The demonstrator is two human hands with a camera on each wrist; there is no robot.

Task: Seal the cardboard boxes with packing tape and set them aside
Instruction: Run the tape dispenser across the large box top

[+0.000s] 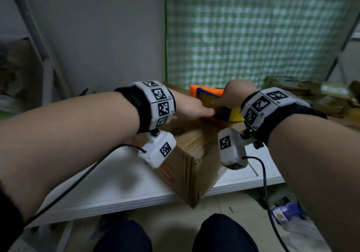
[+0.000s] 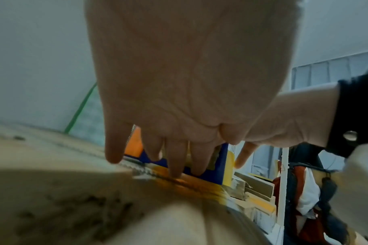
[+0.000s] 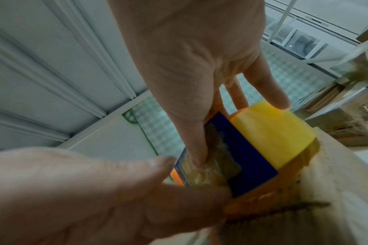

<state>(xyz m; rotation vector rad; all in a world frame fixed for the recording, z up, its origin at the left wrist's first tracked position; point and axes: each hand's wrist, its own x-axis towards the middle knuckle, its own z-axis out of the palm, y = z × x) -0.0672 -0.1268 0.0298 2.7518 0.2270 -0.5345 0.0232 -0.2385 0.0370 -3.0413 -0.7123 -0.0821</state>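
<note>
Cardboard box [image 1: 194,154] on white table [image 1: 120,189]; right grip [image 1: 231,96] clamped on tape dispenser [image 1: 210,96], left grip [image 1: 187,109] flat, fingers apart.

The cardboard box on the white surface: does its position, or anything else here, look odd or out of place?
Yes. The cardboard box sits turned at an angle, and its near corner sticks out past the front edge of the white surface, over the floor. Scraps and wrappers lie scattered on the floor, lower right. The views are too blurred to show any damage.
</note>
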